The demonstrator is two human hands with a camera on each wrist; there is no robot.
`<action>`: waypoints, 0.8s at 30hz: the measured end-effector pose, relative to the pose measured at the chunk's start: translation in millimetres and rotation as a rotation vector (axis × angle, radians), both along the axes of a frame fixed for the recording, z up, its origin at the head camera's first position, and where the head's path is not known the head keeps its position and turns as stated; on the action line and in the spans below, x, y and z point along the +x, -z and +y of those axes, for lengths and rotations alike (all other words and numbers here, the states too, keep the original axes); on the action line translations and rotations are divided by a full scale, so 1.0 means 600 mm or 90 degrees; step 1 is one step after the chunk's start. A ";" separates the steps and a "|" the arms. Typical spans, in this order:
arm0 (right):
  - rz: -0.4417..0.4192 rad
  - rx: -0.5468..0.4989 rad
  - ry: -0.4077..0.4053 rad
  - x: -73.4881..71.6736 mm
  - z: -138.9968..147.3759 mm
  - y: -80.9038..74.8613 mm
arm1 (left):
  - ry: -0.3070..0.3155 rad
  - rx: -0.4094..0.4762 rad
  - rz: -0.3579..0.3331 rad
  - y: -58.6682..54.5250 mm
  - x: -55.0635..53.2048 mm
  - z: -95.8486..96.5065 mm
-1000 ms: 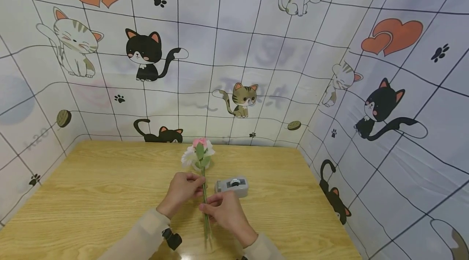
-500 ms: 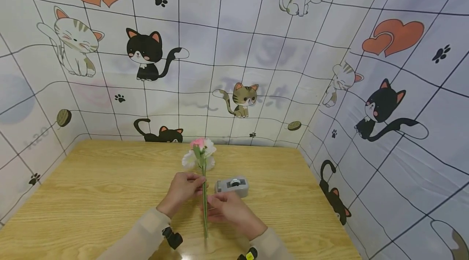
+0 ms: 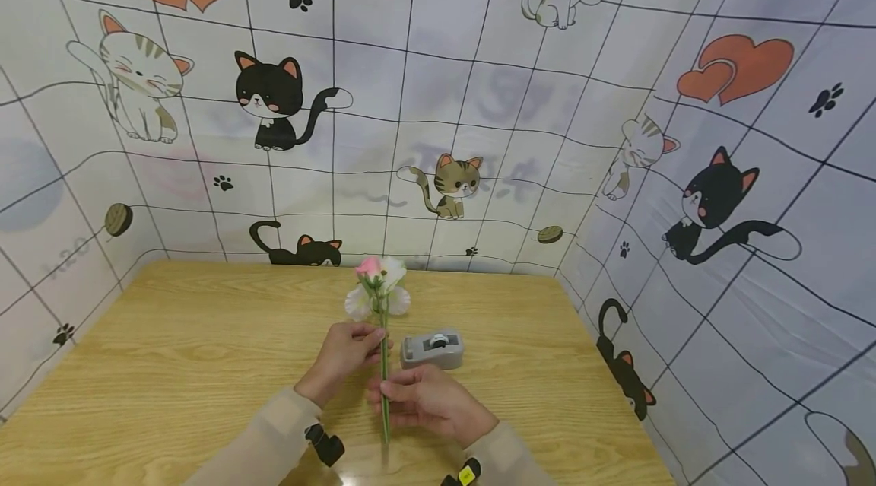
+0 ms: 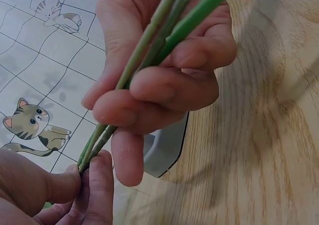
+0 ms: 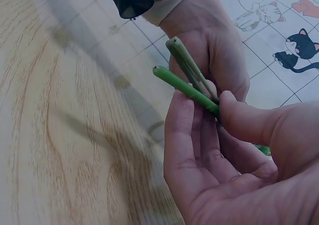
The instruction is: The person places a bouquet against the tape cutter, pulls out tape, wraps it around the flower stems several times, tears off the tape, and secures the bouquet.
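A small bunch of flowers, a pink one (image 3: 369, 268) with white ones (image 3: 359, 303) around it, stands above the table in the head view, its green stems (image 3: 385, 421) pointing down toward me. My left hand (image 3: 345, 353) pinches the stems just below the blooms. Lower down, the right hand (image 3: 438, 401) holds the same stems between thumb and fingers. Several stem ends (image 5: 172, 75) poke out past the right thumb in the right wrist view; one is brighter green and splays from the others. The blooms lie outside both wrist views.
A grey tape dispenser (image 3: 433, 349) sits on the wooden table (image 3: 205, 334) just right of the stems, close beyond the right hand. A cat-print cloth (image 3: 369, 189) hangs behind the table and along its sides.
The bunch has turned a little, so its blooms spread differently and sit slightly further right. My right hand loosened, shifted along the stems and grips them again; my left hand stayed nearly still.
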State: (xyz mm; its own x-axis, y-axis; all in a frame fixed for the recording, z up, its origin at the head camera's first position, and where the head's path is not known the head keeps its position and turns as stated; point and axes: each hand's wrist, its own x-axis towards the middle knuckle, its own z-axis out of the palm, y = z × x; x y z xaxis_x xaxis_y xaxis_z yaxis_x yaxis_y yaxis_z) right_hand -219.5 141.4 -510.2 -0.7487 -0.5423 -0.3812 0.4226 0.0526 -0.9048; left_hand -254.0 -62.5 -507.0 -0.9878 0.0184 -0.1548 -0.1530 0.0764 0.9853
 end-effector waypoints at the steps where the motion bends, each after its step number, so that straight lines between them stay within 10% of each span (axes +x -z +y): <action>1: 0.000 0.009 0.004 0.000 0.000 0.001 | -0.001 0.000 -0.003 0.000 0.000 0.000; 24: 0.163 0.171 0.099 0.020 -0.016 -0.009 | 0.016 -0.022 -0.003 0.001 0.004 -0.009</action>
